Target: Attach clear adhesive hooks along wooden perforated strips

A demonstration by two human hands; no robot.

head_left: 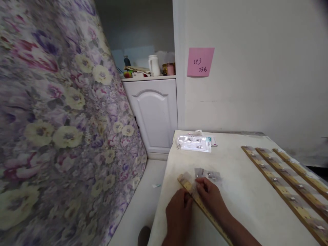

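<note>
A long yellowish cardboard strip (203, 207) lies slantwise on the white table (246, 191), running from its near edge toward the middle. My left hand (178, 216) rests on the table beside the strip, fingers curled against its left edge. My right hand (210, 197) lies over the strip, fingertips pressed together on a small clear plastic packet (198, 182) at the strip's upper end. Two more small clear packets (212, 175) with little metal pieces lie just beyond my fingers.
A clear blister pack (194, 143) lies at the table's far left corner. Three strips loaded with packets (287, 184) lie slantwise on the right. A pink sticky note (200, 62) is on the wall. Floral fabric (58, 130) fills the left; a white cabinet (153, 112) stands behind.
</note>
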